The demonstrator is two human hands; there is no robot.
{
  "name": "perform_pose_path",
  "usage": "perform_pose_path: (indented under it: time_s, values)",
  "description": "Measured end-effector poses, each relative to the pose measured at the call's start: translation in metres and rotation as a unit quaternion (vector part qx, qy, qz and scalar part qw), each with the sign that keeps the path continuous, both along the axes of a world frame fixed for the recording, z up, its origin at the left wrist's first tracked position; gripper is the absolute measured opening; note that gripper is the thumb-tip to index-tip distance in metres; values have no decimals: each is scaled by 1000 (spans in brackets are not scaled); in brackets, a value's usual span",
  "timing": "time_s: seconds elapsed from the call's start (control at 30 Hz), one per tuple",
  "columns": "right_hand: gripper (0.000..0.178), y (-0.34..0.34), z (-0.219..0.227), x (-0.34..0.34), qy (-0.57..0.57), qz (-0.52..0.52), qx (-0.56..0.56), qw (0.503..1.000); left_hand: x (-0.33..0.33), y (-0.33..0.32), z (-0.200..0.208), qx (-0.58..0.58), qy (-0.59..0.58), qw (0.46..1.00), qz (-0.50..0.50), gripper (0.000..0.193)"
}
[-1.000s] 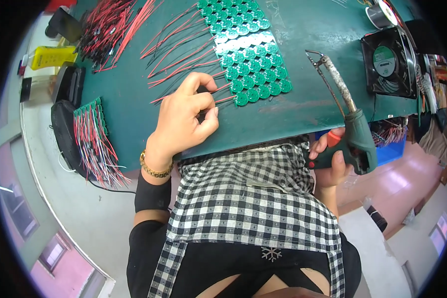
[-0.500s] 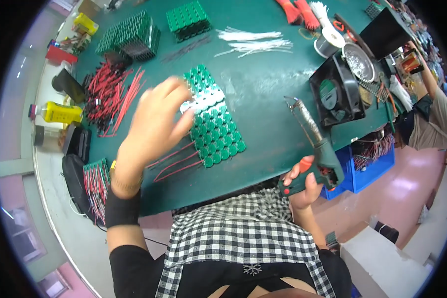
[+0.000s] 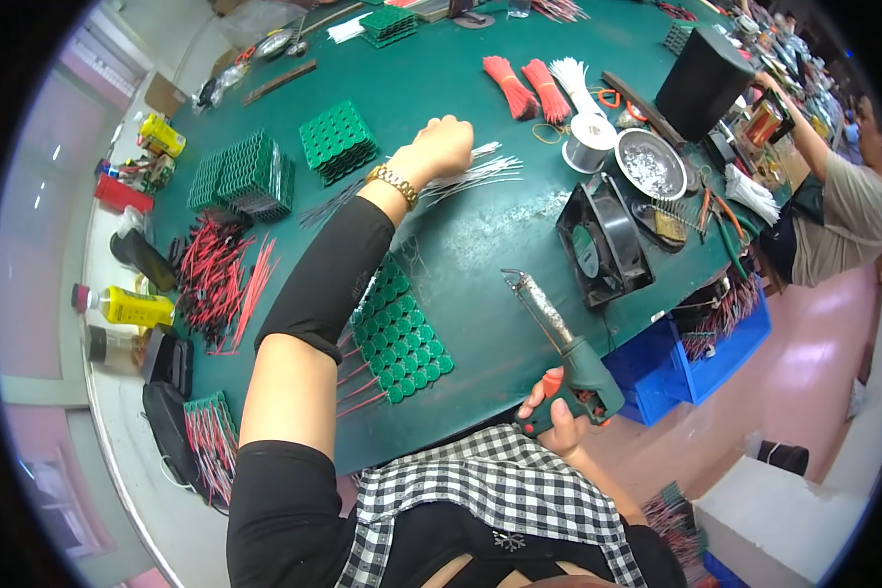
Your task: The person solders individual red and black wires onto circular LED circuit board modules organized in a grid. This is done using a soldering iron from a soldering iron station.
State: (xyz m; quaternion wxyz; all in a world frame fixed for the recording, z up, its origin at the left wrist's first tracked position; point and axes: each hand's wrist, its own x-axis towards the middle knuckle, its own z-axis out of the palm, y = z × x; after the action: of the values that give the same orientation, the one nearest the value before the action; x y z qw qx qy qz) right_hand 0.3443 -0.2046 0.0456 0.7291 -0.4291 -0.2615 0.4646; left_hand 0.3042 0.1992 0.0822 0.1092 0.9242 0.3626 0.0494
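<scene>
My left hand [image 3: 443, 147] is over the loose white wires [image 3: 485, 174] at the far middle of the table, its fingers curled down and closed. Whatever lies between the fingertips is hidden by the back of the hand. In my right hand [image 3: 562, 428] is a green soldering gun [image 3: 588, 377], tilted with its metal tip up and to the left, near the front edge. A panel of round green circuit boards [image 3: 402, 343] lies flat between my arms. Several red wires [image 3: 363, 384] stick out from its left side; my left forearm covers part of the panel.
Stacked green panels [image 3: 243, 176] and a heap of red and black wires [image 3: 211, 279] are at the left. A black fan [image 3: 603, 240], a solder spool [image 3: 590, 142] and a metal bowl [image 3: 651, 165] stand right. Below the edge hangs a blue bin [image 3: 696, 367]. Another person [image 3: 838, 206] works far right.
My left hand has moved from beside the green panel out to the white wires, with the arm stretched forward. The soldering gun stays in my right hand. The whole view has shifted.
</scene>
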Motion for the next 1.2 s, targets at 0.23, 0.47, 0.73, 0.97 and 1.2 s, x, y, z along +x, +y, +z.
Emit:
perform_pose_path:
  time_s: [0.23,0.47,0.73,0.97,1.2]
  values:
    - [42,-2,3,14,-12,53,10,998,7,2,8,90,21,993,-78,17]
    - [37,-11,4,11,-27,73,21,997,-1,12,25,-25,-3,997,-75,17]
    - [36,-19,-1,-5,-25,61,-6,998,-21,5,11,35,-63,985,-154,13]
    - [36,-17,-1,-18,-5,13,-2,1000,-44,-10,76,180,79,942,-272,27]
    - [38,-15,13,-21,6,-3,-38,999,-87,-68,93,303,284,845,-337,11]
